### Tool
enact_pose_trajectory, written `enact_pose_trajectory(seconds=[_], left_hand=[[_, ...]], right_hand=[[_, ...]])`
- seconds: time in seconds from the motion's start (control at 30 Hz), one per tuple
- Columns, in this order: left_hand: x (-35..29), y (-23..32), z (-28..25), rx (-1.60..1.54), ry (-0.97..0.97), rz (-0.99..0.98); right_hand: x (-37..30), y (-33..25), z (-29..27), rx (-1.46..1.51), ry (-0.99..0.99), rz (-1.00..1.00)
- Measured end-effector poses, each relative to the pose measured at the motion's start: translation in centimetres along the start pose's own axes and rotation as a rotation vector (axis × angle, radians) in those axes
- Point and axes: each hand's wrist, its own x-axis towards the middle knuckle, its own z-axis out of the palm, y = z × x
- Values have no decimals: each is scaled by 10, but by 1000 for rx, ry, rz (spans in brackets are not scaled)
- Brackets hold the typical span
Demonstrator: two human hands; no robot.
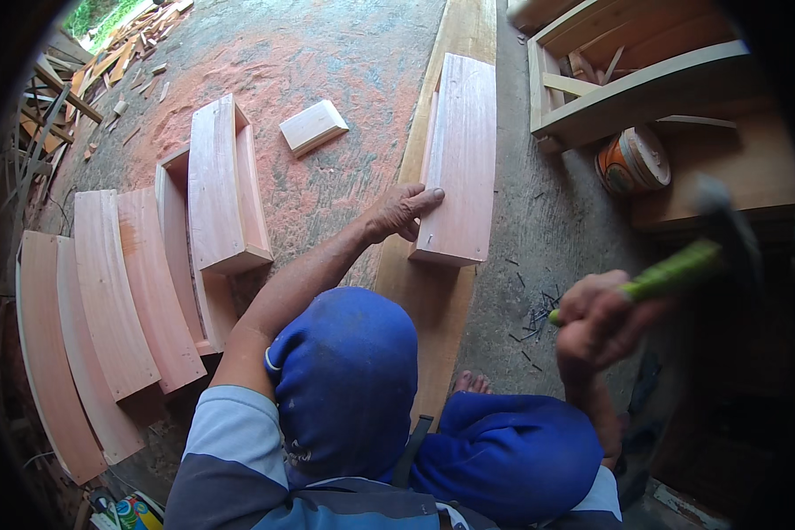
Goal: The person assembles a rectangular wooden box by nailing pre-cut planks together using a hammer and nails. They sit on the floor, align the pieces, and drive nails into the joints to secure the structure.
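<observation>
Pinning the open wooden box [458, 159] flat on the long plank [420, 291] at centre frame with my left hand [404, 212], fingers spread beside a small nail [428, 237], my right hand [601, 322] fist-tight around the green-handled hammer [680, 269], raised at right.

hammer [680, 269] – 1 | curved boards [106, 300] – 4 | paint can [632, 161] – 1 | small wood block [314, 127] – 1
</observation>
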Motion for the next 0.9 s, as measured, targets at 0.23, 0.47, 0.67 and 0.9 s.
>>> enact_pose_trajectory(seconds=[0.23,0.47,0.67,0.9], left_hand=[[-9,-8,-17,4,46,-11],[2,-3,-17,58,-10,11],[-6,2,-9,16,27,-18],[2,-3,-11,-3,74,62]], right_hand=[[33,-17,-11,148,19,113],[-13,17,23,-324,-654,53],[18,-27,-5,-63,-193,13],[-3,-5,21,-211,-230,-27]])
